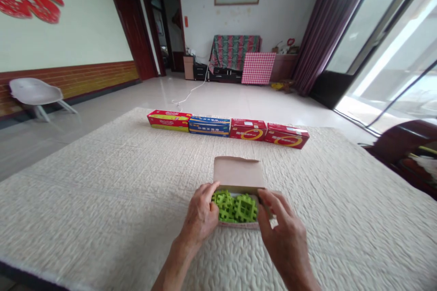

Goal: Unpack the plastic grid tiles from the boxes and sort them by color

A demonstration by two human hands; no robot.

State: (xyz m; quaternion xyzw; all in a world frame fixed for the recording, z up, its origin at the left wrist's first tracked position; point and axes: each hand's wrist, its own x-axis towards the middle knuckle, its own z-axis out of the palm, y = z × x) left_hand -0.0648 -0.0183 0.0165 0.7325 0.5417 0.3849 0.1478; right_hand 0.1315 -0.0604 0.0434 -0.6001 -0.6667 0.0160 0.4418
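A small cardboard box [238, 172] lies on the quilted cover with its lid folded back, away from me. Inside it sit several bright green plastic interlocking blocks [245, 209], square with notched edges. My left hand [201, 209] is closed on the box's left wall, thumb toward the near corner. At the right end, my right hand [285, 225] pinches the side wall or flap between thumb and fingers. Part of that flap shows behind the fingers, and the exact grip is partly hidden.
Beyond the open box, a red and yellow-green box [170, 120], a blue box [209, 127] and two red boxes [248, 130] stand end to end in a row. The cream quilted cover [136, 200] spreads underneath. A white chair [37, 93] stands at the far left.
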